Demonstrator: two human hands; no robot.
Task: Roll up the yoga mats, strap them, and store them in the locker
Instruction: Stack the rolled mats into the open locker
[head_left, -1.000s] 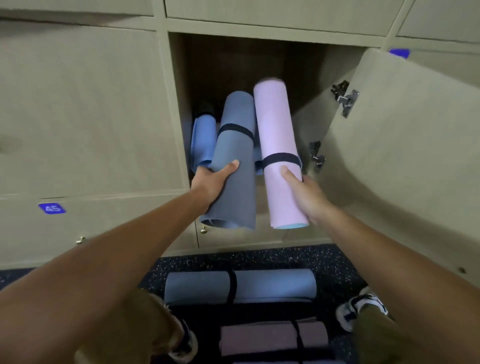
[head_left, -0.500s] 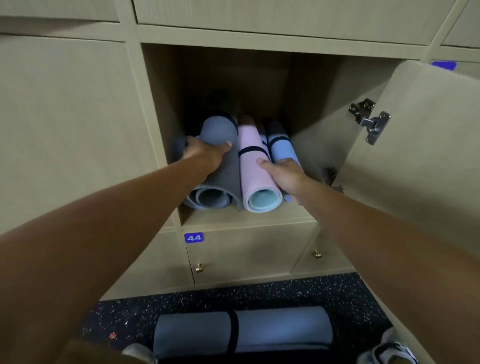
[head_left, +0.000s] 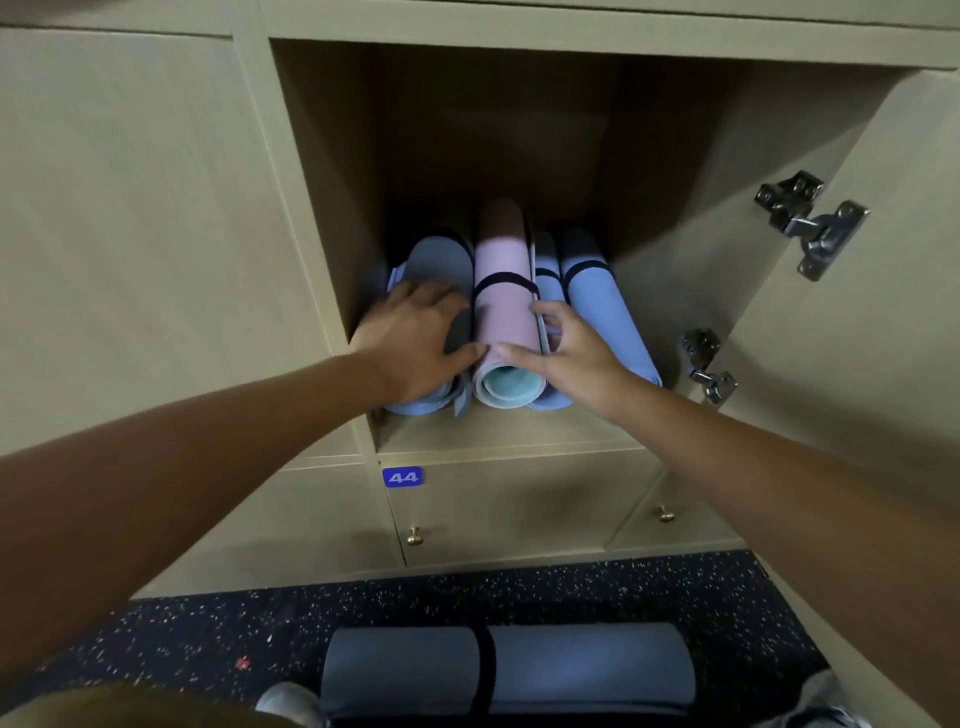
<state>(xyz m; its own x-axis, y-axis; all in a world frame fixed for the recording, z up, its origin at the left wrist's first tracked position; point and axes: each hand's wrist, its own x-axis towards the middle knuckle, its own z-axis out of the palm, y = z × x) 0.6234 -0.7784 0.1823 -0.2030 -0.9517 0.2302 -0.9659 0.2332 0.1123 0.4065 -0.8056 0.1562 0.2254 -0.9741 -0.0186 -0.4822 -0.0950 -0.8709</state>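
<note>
Pale wood cabinet wall above dark flooring

Closed doors (head_left: 130, 208) with brass knobs (head_left: 414, 535), a blue number plate 44 (head_left: 402, 477); speckled dark floor (head_left: 208, 639) along the cabinet's bottom edge.

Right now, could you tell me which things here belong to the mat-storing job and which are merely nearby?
Job:
pink mat
grey-blue mat
light blue mats
open locker
strapped grey mat on the floor
left hand
right hand

Nearby:
door hinge
label 44
brass knob
</note>
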